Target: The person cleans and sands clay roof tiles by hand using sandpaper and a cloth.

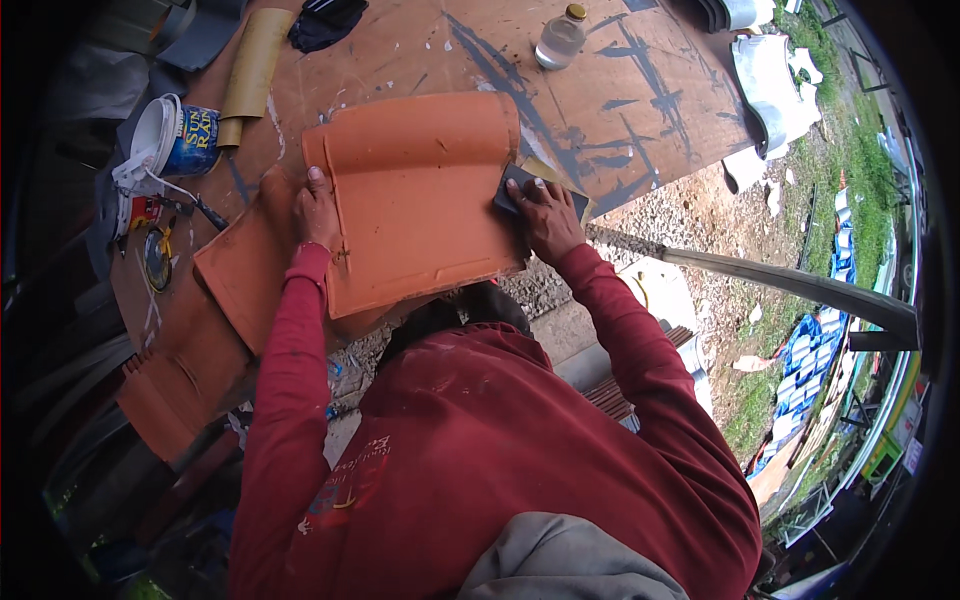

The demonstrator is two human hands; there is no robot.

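Note:
An orange clay roof tile (425, 205) lies on the wooden tabletop in front of me, its curved ridge at the far side. My left hand (318, 215) grips its left edge, thumb on top; some of those fingers are out of sight. At the tile's right edge, my right hand (550, 215) is closed on a dark grey piece of sandpaper (510, 192), pressing it against the tile. More orange tiles (245, 260) lie partly under and to the left of this one.
A paint-stained table (400, 60) carries a clear bottle (561, 40), a rolled brown sheet (255, 65), a dark cloth (325, 22) and a blue-and-white paint bucket (190, 140). A roll of tape (158, 258) lies at the left. A wooden pole (760, 272) runs off to the right over gravel.

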